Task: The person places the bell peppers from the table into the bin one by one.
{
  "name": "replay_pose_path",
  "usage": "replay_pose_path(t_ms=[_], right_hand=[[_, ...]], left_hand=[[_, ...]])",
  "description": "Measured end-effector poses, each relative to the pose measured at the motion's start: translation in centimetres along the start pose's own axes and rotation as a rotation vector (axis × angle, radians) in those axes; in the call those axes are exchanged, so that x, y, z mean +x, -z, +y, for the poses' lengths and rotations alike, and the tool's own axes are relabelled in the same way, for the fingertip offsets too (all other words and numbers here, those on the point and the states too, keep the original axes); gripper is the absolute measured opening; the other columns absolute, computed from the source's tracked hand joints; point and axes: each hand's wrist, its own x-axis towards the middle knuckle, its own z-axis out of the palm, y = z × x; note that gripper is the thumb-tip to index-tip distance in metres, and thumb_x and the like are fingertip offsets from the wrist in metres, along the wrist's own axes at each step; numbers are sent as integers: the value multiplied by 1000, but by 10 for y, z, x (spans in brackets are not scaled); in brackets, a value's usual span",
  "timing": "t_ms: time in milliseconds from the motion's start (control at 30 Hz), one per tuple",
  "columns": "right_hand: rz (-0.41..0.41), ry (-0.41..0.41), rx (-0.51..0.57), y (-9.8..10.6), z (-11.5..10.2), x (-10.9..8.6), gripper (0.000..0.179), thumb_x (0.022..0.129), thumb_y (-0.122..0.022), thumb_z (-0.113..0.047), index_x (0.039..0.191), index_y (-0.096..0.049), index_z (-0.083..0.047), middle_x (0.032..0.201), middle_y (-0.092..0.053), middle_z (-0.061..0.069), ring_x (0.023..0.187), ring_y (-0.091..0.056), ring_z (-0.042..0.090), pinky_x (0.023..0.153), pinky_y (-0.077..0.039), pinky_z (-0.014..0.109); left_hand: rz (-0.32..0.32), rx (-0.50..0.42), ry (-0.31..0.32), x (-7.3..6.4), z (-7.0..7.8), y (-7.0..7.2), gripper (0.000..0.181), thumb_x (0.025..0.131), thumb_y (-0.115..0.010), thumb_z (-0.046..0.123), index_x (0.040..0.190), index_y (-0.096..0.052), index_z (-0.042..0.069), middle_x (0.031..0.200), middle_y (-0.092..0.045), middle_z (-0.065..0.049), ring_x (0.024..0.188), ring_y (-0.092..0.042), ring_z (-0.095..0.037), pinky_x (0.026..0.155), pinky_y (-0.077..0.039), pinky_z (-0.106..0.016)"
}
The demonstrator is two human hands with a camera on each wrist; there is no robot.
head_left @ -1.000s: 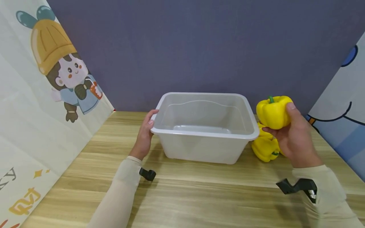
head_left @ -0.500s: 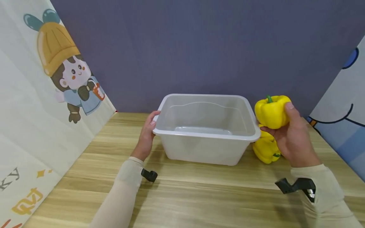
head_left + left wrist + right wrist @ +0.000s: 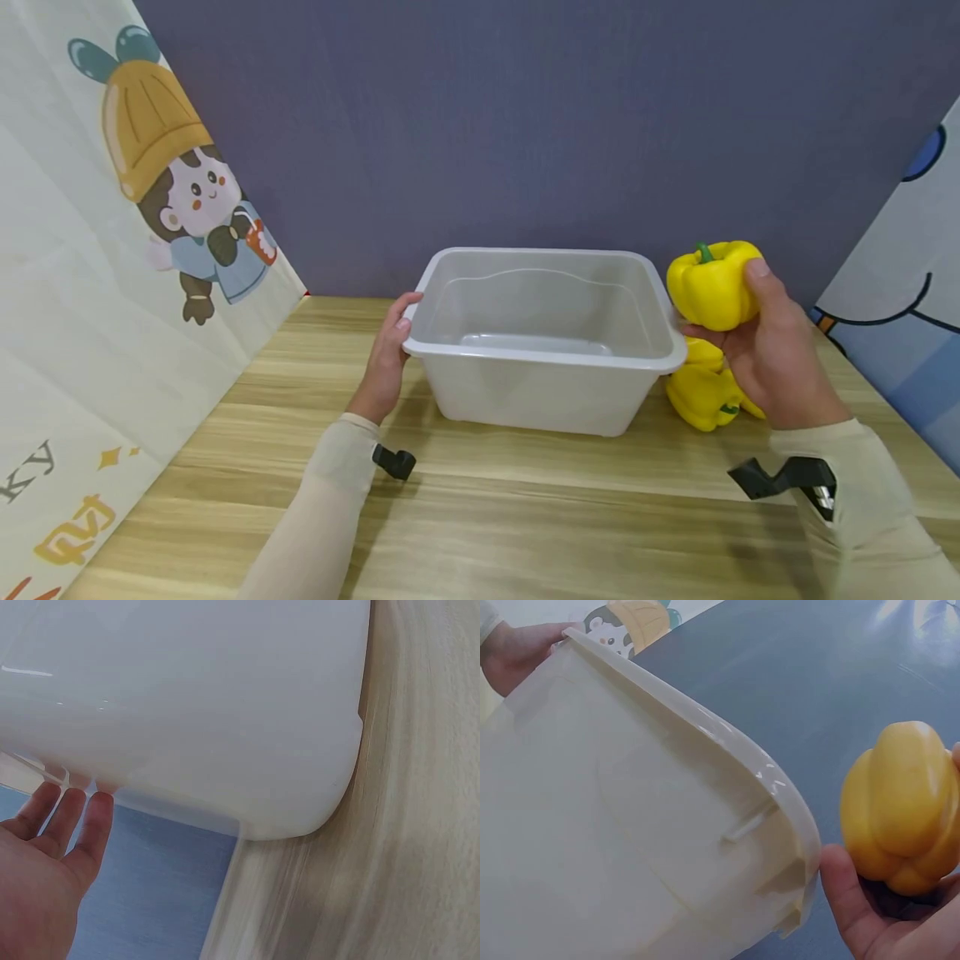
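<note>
Blue-grey wall (image 3: 525, 125) behind wood-grained table (image 3: 525, 525).

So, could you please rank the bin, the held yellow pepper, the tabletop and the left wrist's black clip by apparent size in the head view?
Largest to smallest:
1. Tabletop
2. Bin
3. Held yellow pepper
4. Left wrist's black clip

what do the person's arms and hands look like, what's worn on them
The left hand and right hand are bare, without gloves. The left sleeve and right sleeve are plain cream and reach the wrists. Each wrist has an angular black attachment; the right one shows a small silvery part.
</note>
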Motion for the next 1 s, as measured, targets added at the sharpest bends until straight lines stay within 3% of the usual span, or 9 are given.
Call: replay_pose_path(t_ms=[200, 400, 667, 1000], right_hand=[[28, -52, -25, 1, -2, 4, 54, 104, -49, -40, 149, -28, -20, 141, -33, 6, 116, -55, 23, 85, -56, 38], [0, -63, -29, 2, -3, 8, 52, 104, -49, -39, 148, -30, -19, 141, -35, 8, 112, -61, 21, 83, -57, 40], [9, -118, -81, 3, -9, 14, 57, 101, -53, -44, 149, -31, -20, 141, -36, 6, 111, -61, 21, 82, -57, 38], [-66, -137, -117, 1, -15, 26, 51, 105, -46, -40, 150, -29, -22, 144, -34, 5, 115, -56, 22, 82, -57, 42]], left_hand=[[3, 10, 2, 1, 0, -1, 54, 101, -33, 35, 148, -39, 10, 126, -46, -33, 111, -44, -51, 92, -41, -38], [8, 11, 5, 1, 0, -2, 54, 101, -33, 35, 148, -39, 9, 126, -48, -30, 109, -47, -45, 91, -42, -38], [7, 8, 5, 2, -3, -3, 56, 100, -35, 38, 148, -39, 10, 127, -48, -30, 111, -45, -49, 93, -40, -40], [18, 7, -4, 3, -4, -4, 54, 101, -33, 35, 148, -38, 9, 124, -48, -31, 109, -47, -45, 90, -42, -37]])
